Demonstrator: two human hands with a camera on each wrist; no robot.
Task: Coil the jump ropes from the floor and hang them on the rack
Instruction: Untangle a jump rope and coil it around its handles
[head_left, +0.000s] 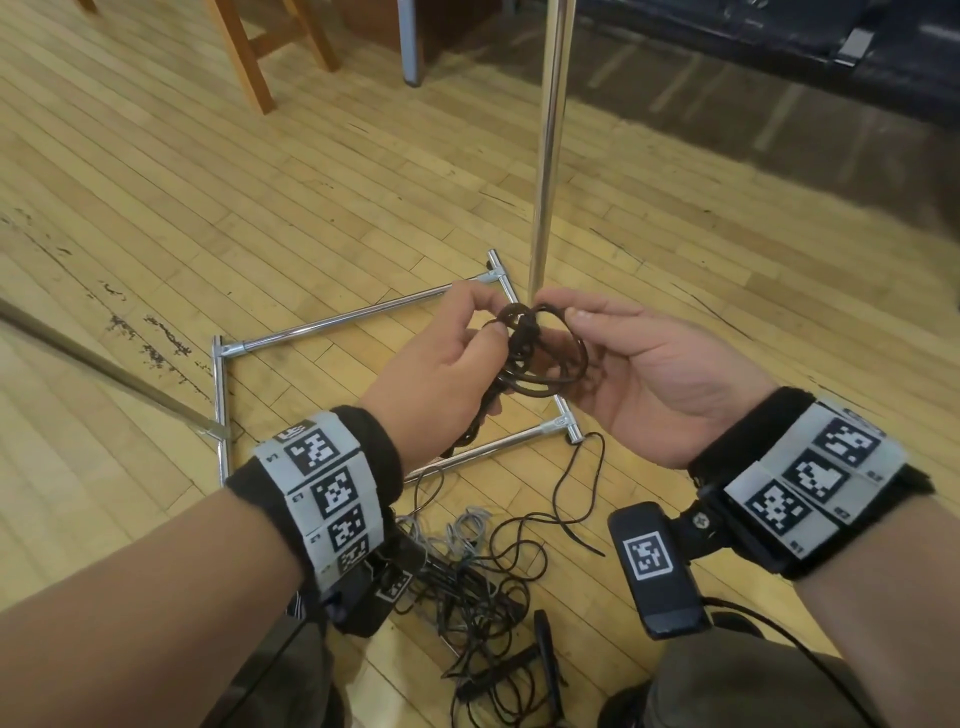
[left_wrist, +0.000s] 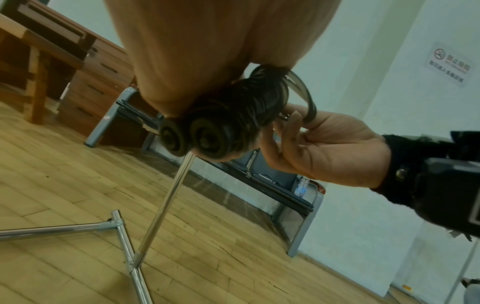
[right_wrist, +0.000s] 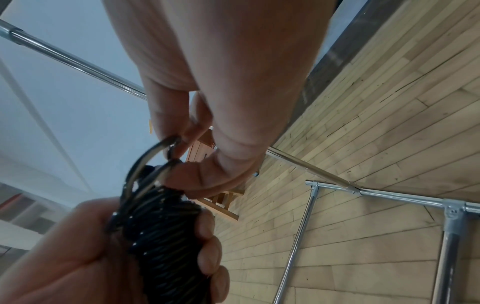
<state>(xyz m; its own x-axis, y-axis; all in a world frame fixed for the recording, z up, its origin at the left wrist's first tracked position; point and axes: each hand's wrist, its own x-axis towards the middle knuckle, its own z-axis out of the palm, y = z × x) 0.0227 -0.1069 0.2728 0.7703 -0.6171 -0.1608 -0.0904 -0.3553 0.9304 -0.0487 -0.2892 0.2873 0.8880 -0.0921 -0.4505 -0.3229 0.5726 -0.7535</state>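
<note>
Jump rope (head_left: 540, 358), coiled: left hand (head_left: 441, 364) grips handles as anchor; right hand (head_left: 649, 374) pinches loops, keeping them gathered before the far rack (head_left: 548, 156).

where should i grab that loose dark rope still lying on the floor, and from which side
Judging by the head view, take the loose dark rope at its free end, which lies apart on bare floor to the right of the tangle. Come from above on the right and pinch it; probably it then draws out without dragging the grey rope. Both hands are busy with the coil.
</note>
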